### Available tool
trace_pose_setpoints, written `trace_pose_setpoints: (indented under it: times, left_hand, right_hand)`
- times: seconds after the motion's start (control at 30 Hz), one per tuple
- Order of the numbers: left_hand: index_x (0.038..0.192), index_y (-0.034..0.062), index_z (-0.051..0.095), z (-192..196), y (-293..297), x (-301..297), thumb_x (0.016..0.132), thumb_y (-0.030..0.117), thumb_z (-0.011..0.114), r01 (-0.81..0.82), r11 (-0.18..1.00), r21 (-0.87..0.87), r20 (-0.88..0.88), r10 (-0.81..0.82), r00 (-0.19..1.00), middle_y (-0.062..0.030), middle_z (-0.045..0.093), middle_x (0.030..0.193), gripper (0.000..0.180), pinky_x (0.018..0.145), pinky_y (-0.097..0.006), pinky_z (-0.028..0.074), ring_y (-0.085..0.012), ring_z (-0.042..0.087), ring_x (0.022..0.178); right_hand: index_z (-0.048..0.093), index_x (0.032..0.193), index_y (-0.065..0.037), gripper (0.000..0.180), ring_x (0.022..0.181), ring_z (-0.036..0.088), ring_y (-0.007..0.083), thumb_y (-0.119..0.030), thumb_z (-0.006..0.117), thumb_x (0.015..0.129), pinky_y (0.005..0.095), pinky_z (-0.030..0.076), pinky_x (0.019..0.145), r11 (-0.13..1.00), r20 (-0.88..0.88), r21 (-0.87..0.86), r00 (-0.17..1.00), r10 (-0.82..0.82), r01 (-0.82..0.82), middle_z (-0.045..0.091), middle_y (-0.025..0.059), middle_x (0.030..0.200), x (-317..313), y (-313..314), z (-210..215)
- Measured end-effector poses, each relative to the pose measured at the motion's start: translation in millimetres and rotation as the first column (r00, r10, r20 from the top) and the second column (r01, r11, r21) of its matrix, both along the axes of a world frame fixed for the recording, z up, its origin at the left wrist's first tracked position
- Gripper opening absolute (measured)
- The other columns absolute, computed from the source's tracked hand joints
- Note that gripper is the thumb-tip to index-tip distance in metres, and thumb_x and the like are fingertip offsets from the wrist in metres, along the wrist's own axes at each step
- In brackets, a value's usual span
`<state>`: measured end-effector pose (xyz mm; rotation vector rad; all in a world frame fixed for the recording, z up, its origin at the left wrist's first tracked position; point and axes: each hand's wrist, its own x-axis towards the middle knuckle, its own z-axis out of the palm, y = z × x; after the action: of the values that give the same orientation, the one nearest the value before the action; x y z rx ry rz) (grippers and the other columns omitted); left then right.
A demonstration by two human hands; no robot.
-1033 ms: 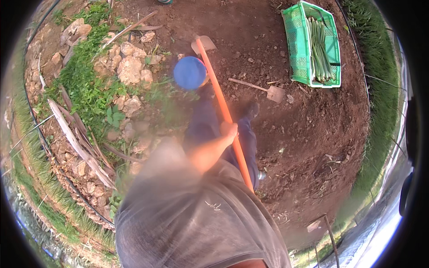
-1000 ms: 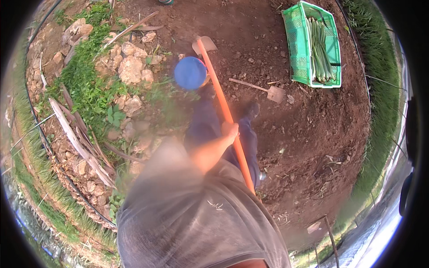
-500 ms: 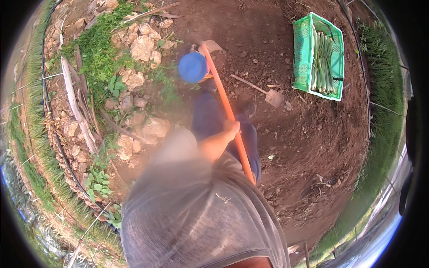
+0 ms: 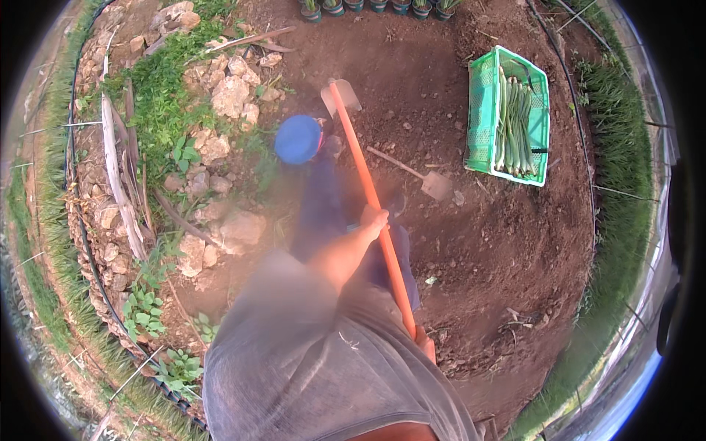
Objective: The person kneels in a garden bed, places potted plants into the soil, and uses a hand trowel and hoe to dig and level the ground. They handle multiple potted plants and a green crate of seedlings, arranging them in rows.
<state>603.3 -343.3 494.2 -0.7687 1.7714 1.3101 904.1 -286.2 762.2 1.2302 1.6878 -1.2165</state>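
My left hand [image 4: 375, 219] is closed around the middle of a hoe's long orange handle [image 4: 359, 158]. The handle slants from the far left down to my right side. Its wide, flat metal blade [image 4: 346, 99] is at the far end, over the brown soil. My right hand [image 4: 425, 344] shows partly beside my shirt, at the handle's near end, and appears closed on it; most of its fingers are hidden. Left of the handle, by my dark trouser leg, is a round blue thing [image 4: 298, 140] whose kind I cannot tell.
A small short-handled shovel [image 4: 437, 185] lies on the soil right of the hoe. Beyond it stands a green crate [image 4: 482, 117] of long green-and-white stalks [image 4: 517, 128]. Several potted plants [image 4: 379, 6] line the far edge. Rocks [image 4: 232, 95] and weeds cover the left; a black hose [image 4: 73, 147] runs there.
The view has tipped farther ahead, so the potted plants come into sight and the ground things sit lower. My right hand now shows at the handle's near end. My left hand keeps its grip.
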Motion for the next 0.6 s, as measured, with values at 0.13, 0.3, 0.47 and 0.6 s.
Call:
trace_pose_setpoints:
  times: [0.13,0.3,0.47,0.6]
  left_hand:
    - [0.078,-0.0072,0.057,-7.6,4.2,-30.3,0.08,0.004,0.06,0.057,0.998,-0.04,-0.059,-0.059,0.997,-0.0134,0.058,0.063,0.012,0.043,-0.038,0.052,-0.0244,0.058,0.047]
    - [0.081,-0.0064,0.055,-10.5,-25.3,1.4,0.08,0.001,0.061,0.041,0.999,-0.031,0.177,-0.035,0.984,-0.0126,0.056,0.064,0.009,0.04,-0.038,0.052,-0.0227,0.055,0.046]
    - [0.079,-0.0038,0.053,-14.6,-56.6,-7.9,0.08,0.0,0.061,0.092,0.994,-0.053,0.073,-0.088,0.993,-0.0104,0.054,0.062,0.01,0.039,-0.038,0.051,-0.0216,0.054,0.045]
    - [0.08,0.0016,0.054,-38.7,-58.6,-86.2,0.082,0.011,0.065,0.117,0.989,0.086,0.083,-0.125,0.989,-0.0058,0.054,0.059,0.014,0.039,-0.035,0.044,-0.0204,0.053,0.043]
  right_hand:
    - [0.059,0.103,-0.006,0.027,0.087,0.066,0.0447,-0.027,0.065,0.088,0.0484,0.05,0.069,1.0,-0.09,0.024,0.996,-0.007,0.009,0.066,0.027,0.085,-41.9,1.1,11.3]
    - [0.058,0.099,-0.005,0.027,0.077,0.067,0.0437,-0.028,0.066,0.088,0.0501,0.05,0.064,0.993,-0.065,0.111,0.997,0.045,-0.038,0.066,0.0253,0.079,-24.0,-37.7,28.5]
    - [0.057,0.095,-0.005,0.023,0.073,0.067,0.0436,-0.026,0.065,0.089,0.0516,0.049,0.061,0.988,-0.025,0.155,0.999,0.023,-0.019,0.066,0.0249,0.075,-53.7,-81.1,23.0]
    - [0.055,0.109,-0.006,0.032,0.08,0.065,0.0471,-0.023,0.065,0.083,0.055,0.051,0.067,0.987,-0.053,0.157,0.998,0.025,-0.017,0.066,0.0274,0.08,-123.9,-99.8,15.1]
